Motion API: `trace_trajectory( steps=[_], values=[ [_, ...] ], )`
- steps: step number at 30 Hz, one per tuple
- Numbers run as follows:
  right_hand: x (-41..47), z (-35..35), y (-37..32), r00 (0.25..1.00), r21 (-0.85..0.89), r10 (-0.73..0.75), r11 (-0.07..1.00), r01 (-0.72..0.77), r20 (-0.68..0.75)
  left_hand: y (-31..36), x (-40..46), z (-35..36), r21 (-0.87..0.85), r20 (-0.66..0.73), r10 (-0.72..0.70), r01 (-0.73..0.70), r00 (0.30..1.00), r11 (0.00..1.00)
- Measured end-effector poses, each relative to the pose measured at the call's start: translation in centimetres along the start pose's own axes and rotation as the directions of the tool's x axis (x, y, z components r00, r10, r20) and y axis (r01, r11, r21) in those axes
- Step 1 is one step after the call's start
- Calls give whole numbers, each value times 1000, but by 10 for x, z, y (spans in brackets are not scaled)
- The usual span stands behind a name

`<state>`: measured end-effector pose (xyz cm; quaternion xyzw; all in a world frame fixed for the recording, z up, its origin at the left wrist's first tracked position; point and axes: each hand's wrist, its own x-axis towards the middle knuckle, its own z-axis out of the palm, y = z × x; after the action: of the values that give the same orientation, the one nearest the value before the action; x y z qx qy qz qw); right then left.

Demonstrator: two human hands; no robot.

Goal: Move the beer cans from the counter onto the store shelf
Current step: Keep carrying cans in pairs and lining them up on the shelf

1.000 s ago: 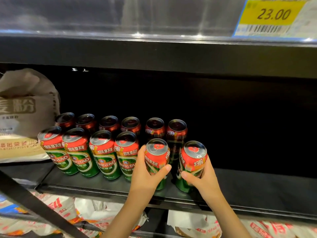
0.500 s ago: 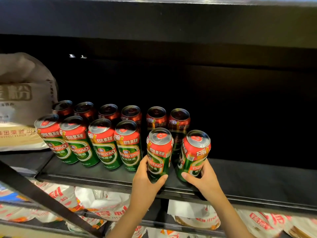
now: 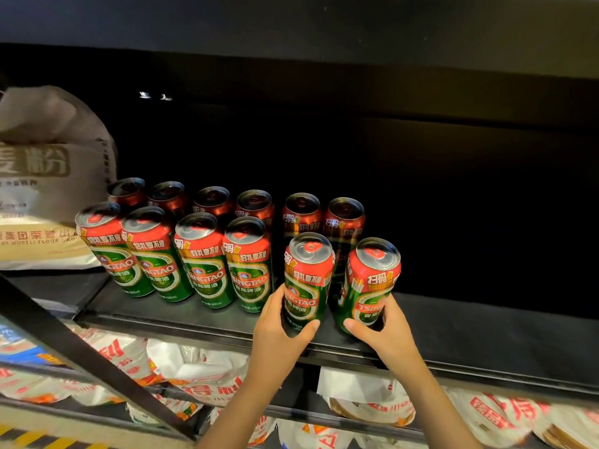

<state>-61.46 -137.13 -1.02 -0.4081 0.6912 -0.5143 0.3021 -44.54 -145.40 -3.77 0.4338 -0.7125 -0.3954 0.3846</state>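
A: Where the black shelf (image 3: 486, 332) runs across the view, what stands on it?

B: Item one: a back row of six beer cans (image 3: 214, 202), upright, in shadow, red tops showing. Item two: a front row of four cans (image 3: 201, 260), red above and green below, standing side by side near the front edge. Item three: two further cans at the right end of the front row, each in a hand.

A: State of the hands?

B: The left hand (image 3: 278, 332) is wrapped around the lower part of the left-held can (image 3: 308, 280), thumb across the front near the base, fingers behind and out of sight. The right hand (image 3: 385, 335) is closed the same way on the right-held can (image 3: 369, 286), thumb at the base on the near side. Both cans tilt slightly, tops leaning away. Whether their bases rest on the shelf I cannot tell.

A: Spacing?

B: A dark gap separates the left-held can from the fourth can of the front row. The two held cans are just beside each other, apart. To the right of them the shelf surface is bare and dark.

A: Other stock?

B: At the left end, a large pale flour sack (image 3: 48, 176) with printed characters, close by the can rows. Below the shelf, white bags (image 3: 201, 377) with red print lie on a lower tier. A dark diagonal bar (image 3: 81, 358) crosses the lower left.
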Motion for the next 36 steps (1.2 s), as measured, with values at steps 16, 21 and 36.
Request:
trace_trajectory(
  steps=[16,21,36],
  values=[
    [-1,4,-1,1000,-36,15,999,-15,7,-3,-4,5,-87,-97,4,-13,995,996],
    [0,3,0,1000,-27,21,999,-21,-3,-8,-3,2,-104,-25,31,-33,999,994],
    [1,3,1,1000,-51,-15,999,14,-10,-4,-5,8,-35,-198,93,-102,976,994]
  ],
)
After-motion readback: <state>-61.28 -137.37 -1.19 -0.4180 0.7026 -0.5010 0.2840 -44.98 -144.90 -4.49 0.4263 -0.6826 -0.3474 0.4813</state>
